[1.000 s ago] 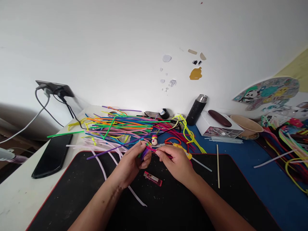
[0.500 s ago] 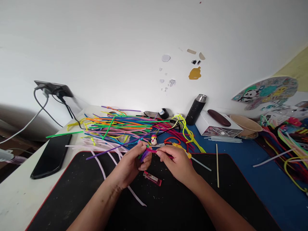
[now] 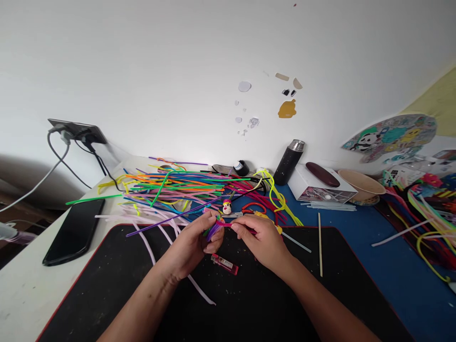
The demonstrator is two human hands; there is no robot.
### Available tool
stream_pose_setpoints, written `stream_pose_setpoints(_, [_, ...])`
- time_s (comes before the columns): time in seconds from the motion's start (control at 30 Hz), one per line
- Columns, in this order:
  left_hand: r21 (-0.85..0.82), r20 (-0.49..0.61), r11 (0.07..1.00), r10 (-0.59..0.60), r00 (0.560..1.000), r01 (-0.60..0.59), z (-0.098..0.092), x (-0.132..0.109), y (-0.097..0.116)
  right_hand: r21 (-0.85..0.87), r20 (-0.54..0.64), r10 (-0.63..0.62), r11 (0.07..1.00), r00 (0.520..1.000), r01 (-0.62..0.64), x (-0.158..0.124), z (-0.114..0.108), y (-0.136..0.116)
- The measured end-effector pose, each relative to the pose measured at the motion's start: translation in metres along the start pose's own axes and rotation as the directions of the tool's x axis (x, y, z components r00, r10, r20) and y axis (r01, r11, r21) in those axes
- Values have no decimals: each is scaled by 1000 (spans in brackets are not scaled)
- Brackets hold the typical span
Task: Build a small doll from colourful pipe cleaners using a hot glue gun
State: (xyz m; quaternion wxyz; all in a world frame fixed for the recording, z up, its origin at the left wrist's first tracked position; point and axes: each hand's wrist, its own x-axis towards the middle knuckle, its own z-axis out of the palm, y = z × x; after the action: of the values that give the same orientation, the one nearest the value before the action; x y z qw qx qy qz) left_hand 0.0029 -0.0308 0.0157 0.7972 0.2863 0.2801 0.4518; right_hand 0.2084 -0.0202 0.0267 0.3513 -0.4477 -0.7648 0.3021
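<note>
My left hand (image 3: 192, 242) is closed around a small bundle of purple, green and orange pipe cleaners (image 3: 214, 232), partly hidden by the fingers. Between thumb and forefinger, my right hand (image 3: 261, 237) pinches a magenta pipe cleaner (image 3: 226, 224) that runs across to the bundle. Just beyond the hands stands a small white figure with a pink and yellow top (image 3: 227, 207). Scissors with orange-red handles (image 3: 253, 207) lie partly behind my right hand. Below the hands, a pink lighter (image 3: 224, 263) rests on the black mat (image 3: 142, 304).
Many coloured pipe cleaners (image 3: 178, 183) spread along the back. A phone (image 3: 74, 232) lies at left, a wooden stick (image 3: 320, 244) at right. Along the wall stand a black flask (image 3: 289, 162), a white box (image 3: 313, 183) and a bowl (image 3: 361, 181). More pipe cleaners (image 3: 420, 209) heap at far right.
Both hands keep nearly the same pose, with the magenta pipe cleaner still stretched between them. The whole view has shifted slightly.
</note>
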Motion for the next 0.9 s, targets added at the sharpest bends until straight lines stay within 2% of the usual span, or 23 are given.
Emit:
stream_pose_setpoints(0.5, [118,102,992,-61,993,49,-4,-8,4,-63,92,7,998,996,-1,0,-11,-4])
stream_pose_setpoints(0.73, [311,193,949,-109,975,45,-3,-12,7,-160,163,98,985,982,-72,0,-16,-5])
stream_pose_setpoints(0.9, [512,216,859,-133,967,4,-2,-14,9,-213,200,115,974,973,-71,-1,-20,-4])
